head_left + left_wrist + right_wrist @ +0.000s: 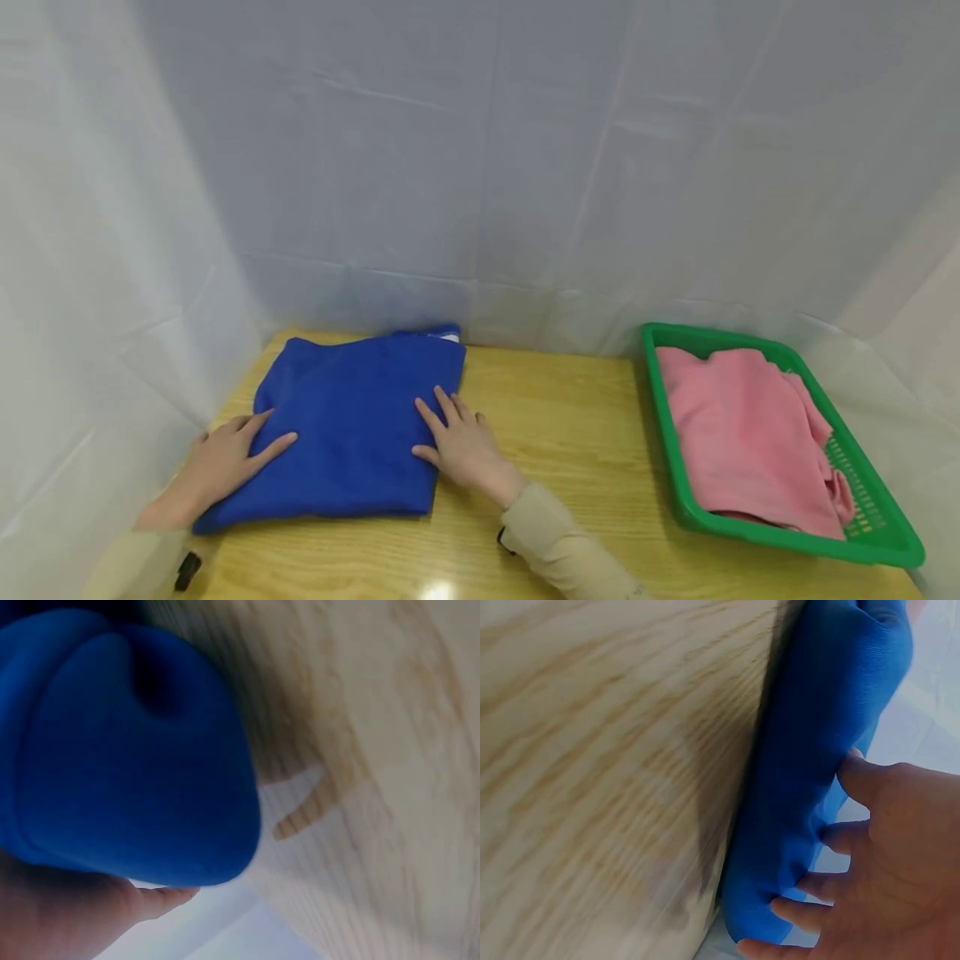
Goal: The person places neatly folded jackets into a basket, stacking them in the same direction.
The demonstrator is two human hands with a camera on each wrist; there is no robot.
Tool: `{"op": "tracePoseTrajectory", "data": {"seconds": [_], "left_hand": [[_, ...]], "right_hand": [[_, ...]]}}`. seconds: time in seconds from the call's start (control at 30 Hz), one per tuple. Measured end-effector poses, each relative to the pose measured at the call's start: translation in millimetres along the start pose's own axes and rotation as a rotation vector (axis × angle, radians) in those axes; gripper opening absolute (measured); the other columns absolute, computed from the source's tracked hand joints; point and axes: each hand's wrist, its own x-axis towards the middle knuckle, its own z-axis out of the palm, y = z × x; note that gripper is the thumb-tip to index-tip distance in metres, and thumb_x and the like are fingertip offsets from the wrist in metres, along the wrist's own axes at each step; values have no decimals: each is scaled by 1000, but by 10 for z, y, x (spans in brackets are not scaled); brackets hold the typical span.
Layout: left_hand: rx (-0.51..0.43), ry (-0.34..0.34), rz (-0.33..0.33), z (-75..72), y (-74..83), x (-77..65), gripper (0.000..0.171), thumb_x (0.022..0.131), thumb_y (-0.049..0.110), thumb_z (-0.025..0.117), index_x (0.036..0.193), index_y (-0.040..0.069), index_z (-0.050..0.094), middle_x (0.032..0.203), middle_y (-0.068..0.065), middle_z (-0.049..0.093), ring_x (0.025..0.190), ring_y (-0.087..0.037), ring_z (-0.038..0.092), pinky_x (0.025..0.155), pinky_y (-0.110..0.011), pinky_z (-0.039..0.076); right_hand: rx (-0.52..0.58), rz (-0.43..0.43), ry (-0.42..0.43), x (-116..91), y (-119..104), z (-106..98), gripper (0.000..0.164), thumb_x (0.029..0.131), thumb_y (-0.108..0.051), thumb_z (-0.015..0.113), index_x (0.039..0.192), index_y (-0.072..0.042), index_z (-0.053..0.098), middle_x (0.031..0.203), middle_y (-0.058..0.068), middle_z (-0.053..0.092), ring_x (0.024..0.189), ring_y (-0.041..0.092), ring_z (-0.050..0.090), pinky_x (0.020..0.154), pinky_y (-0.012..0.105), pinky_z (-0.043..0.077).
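Note:
A folded blue garment (352, 425) lies flat on the left part of the wooden table, with a bit of white showing at its far right corner. My left hand (221, 462) rests on its left edge, thumb and fingers spread over the cloth. On the right edge lies my right hand (465, 446), its fingers spread and fairly straight. The right wrist view shows the fingertips (795, 911) against the thick folded side of the garment (802, 765). In the left wrist view a rounded blue fold (142, 765) hides much of the left hand (67, 911).
A green plastic basket (663, 417) stands at the table's right side and holds a folded pink garment (750, 442). The wooden table (562, 417) shows between the blue garment and the basket. Pale sheeting (480, 167) hangs behind and at both sides.

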Motion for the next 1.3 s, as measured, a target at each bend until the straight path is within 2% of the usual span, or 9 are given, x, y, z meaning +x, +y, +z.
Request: {"op": "tracePoseTrajectory", "data": {"seconds": [0.27,0.53,0.8,1.3], "left_hand": [[-22,5,7,-1,-6,-24,86,100,64,48,143,-10,49,137,-40,50,124,-58,47,88,-79,32],[-31,20,-8,6,52,-23,86,99,65,48,145,-8,49,138,-41,49,125,-58,45,91,-82,24],[6,43,2,36,102,-47,85,99,65,47,145,-7,50,136,-42,49,122,-60,48,93,-82,27],[6,57,6,20,207,-54,86,99,66,47,144,-6,51,136,-42,49,121,-64,45,97,-81,25]], "right_hand": [[-42,5,-34,1,13,41,69,106,-57,38,164,-27,17,170,7,11,154,28,21,114,58,34],[-29,5,-49,-14,44,-5,69,106,-56,39,164,-26,17,170,8,11,154,27,23,115,58,34],[-27,3,-46,-30,87,12,69,106,-55,40,164,-25,18,170,9,12,153,29,25,114,58,36],[9,-7,-58,-106,151,-52,69,106,-53,41,164,-23,19,170,11,12,152,33,26,113,60,35]]}}
